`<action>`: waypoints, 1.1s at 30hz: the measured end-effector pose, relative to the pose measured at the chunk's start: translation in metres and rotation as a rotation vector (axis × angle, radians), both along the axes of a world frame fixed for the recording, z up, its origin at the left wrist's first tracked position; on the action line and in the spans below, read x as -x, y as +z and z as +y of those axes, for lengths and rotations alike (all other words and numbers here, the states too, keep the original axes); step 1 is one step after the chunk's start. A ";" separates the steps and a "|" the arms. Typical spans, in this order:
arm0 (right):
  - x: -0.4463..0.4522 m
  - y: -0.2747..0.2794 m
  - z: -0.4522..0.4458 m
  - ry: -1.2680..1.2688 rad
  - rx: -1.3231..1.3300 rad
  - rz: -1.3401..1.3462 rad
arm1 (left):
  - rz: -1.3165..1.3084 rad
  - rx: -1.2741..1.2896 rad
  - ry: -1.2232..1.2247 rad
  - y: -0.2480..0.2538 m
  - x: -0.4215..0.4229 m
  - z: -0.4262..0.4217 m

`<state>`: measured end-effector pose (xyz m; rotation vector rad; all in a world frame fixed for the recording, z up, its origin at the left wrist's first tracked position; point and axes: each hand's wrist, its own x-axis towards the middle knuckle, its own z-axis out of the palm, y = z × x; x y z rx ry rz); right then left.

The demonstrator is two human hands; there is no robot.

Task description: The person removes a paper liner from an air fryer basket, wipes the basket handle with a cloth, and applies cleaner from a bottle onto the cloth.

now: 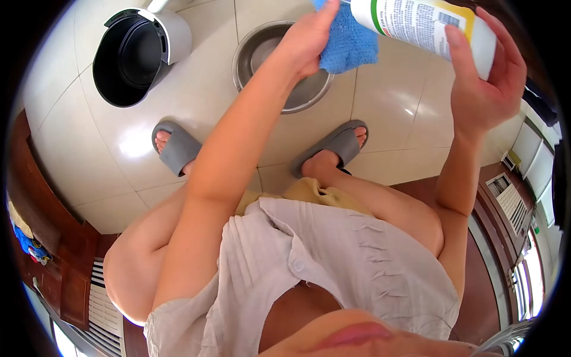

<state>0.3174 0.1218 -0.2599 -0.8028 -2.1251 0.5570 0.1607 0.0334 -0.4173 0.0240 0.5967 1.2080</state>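
My left hand point(306, 41) is closed on a fuzzy blue cloth point(354, 44), which hangs over the right rim of a round metal basin point(242, 62) on the floor. A white bottle point(410, 27) with a green band and a printed label lies nearly sideways in my right hand point(491, 89), my fingers wrapped around its base end. Its top end points left, close to the cloth; the tip is partly hidden at the upper edge of the view. To the left stands an air fryer basket point(134, 56), black inside and white on its front, with a white handle.
Pale tiles point(250, 140) cover the floor. My feet, in grey slippers point(175, 149), rest on either side below the basin. Brown wooden furniture point(53, 208) stands at the left, with folded fabric on it. More furniture and a bright window are at the right.
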 end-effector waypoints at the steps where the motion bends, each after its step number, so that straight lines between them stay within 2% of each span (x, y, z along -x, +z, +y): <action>1: 0.000 0.005 0.002 0.000 -0.001 -0.001 | -0.001 -0.001 0.000 0.004 0.001 0.001; 3: -0.003 0.021 0.000 0.009 -0.033 -0.003 | -0.005 0.045 0.012 0.008 0.004 0.002; 5: 0.003 0.014 -0.013 -0.049 0.078 0.053 | -0.044 0.000 0.052 0.009 0.004 0.003; 7: 0.003 -0.017 -0.006 0.034 -0.270 -0.233 | -0.087 -0.055 0.089 0.019 -0.001 0.003; 8: 0.002 -0.025 -0.006 0.072 -0.167 -0.128 | -0.083 -0.057 0.085 0.029 -0.003 0.001; 9: 0.003 -0.019 -0.001 0.078 -0.180 -0.121 | -0.072 -0.061 0.096 0.033 -0.002 0.003; 10: 0.004 -0.008 0.002 0.109 -0.284 -0.191 | -0.157 -0.058 0.112 0.028 -0.003 0.010; 12: 0.006 -0.002 -0.004 0.026 -0.304 -0.343 | -0.194 -0.075 0.069 0.030 -0.003 0.006; 13: 0.003 -0.003 -0.011 0.016 -0.301 -0.345 | -0.214 -0.125 0.037 0.037 0.002 0.007; 14: 0.004 -0.009 -0.009 0.040 -0.259 -0.185 | -0.147 -0.027 0.081 0.047 -0.002 0.004; 15: 0.007 -0.013 -0.003 0.079 -0.205 -0.027 | -0.134 -0.048 0.108 0.040 0.001 0.013; 16: 0.001 -0.005 0.004 0.004 -0.385 -0.280 | -0.193 -0.104 0.103 0.028 0.000 0.015; 17: -0.001 -0.007 0.001 -0.005 -0.361 -0.290 | -0.265 -0.137 0.083 0.018 -0.006 0.011; 19: 0.008 -0.012 0.002 0.022 -0.199 -0.175 | -0.205 -0.195 0.096 0.018 -0.008 0.005; 20: 0.007 0.001 -0.004 -0.065 -0.148 -0.363 | -0.155 -0.192 0.094 0.018 -0.007 0.004; 23: -0.001 0.004 0.003 -0.045 -0.119 -0.326 | -0.093 -0.199 0.099 0.015 -0.006 0.001; 24: -0.005 0.003 0.004 -0.032 -0.152 -0.299 | -0.182 -0.209 0.077 0.013 -0.004 0.000; 28: -0.024 0.019 0.007 -0.026 -0.184 -0.230 | -0.227 -0.207 0.070 0.016 0.004 0.006; 33: -0.023 -0.027 0.017 0.051 -0.445 -0.458 | -0.242 -0.175 0.094 0.015 0.012 0.008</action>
